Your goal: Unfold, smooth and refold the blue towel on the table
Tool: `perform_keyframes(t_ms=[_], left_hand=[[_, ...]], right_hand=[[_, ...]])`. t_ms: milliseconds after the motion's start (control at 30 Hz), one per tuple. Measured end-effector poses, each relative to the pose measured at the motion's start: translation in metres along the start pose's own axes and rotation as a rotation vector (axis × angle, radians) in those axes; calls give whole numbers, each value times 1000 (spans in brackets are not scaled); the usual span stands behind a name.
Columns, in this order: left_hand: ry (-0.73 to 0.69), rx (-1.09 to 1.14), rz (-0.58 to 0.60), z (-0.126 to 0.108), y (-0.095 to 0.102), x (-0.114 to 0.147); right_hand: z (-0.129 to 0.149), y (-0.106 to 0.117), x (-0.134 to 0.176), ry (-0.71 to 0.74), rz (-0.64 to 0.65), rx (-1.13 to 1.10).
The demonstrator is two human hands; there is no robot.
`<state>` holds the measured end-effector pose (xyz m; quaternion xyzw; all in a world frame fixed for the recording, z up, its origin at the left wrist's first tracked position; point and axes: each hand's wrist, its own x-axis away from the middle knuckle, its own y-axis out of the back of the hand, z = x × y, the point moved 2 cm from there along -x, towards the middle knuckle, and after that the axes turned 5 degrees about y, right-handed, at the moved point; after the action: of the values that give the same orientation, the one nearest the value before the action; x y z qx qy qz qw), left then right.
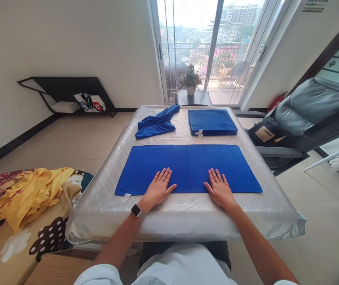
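Note:
A blue cloth [189,158] lies flat across the table as a wide rectangle, with a small white tag at its near left corner. My left hand [159,188] rests palm down on its left half, fingers stretched out. On the right half lies my right hand [219,188], also flat with fingers spread. Behind it, at the right, sits a neat stack of folded blue cloths [212,120] with white tags showing at its near edge. A crumpled blue cloth [157,123] lies at the back left.
A silver quilted cover drapes the table [98,213]. To the right stands a dark reclining chair [300,114]. At the left is a bed with a yellow cloth [33,194] on it. A potted plant [191,79] stands on a chair beyond the table, before the glass door.

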<state>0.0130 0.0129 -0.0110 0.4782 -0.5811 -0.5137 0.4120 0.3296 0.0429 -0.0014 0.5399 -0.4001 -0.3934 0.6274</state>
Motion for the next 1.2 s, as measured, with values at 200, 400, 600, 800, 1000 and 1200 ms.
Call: perform_keyframes(t_ms=[200, 400, 600, 800, 1000, 1200], left_hand=[[389, -76, -27, 101, 1, 62], [490, -53, -86, 126, 1, 80], [509, -12, -60, 121, 7, 75], [588, -67, -46, 131, 3, 109], [280, 22, -138, 60, 18, 105], [-147, 135, -151, -47, 34, 25]], right_hand=[[-103, -4, 43, -338, -42, 26], [-129, -7, 54, -447, -63, 2], [-126, -3, 52, -462, -59, -37], [-131, -5, 66, -506, -79, -37], [-106, -15, 79, -472, -186, 20], [-5, 0, 35, -17, -189, -102]])
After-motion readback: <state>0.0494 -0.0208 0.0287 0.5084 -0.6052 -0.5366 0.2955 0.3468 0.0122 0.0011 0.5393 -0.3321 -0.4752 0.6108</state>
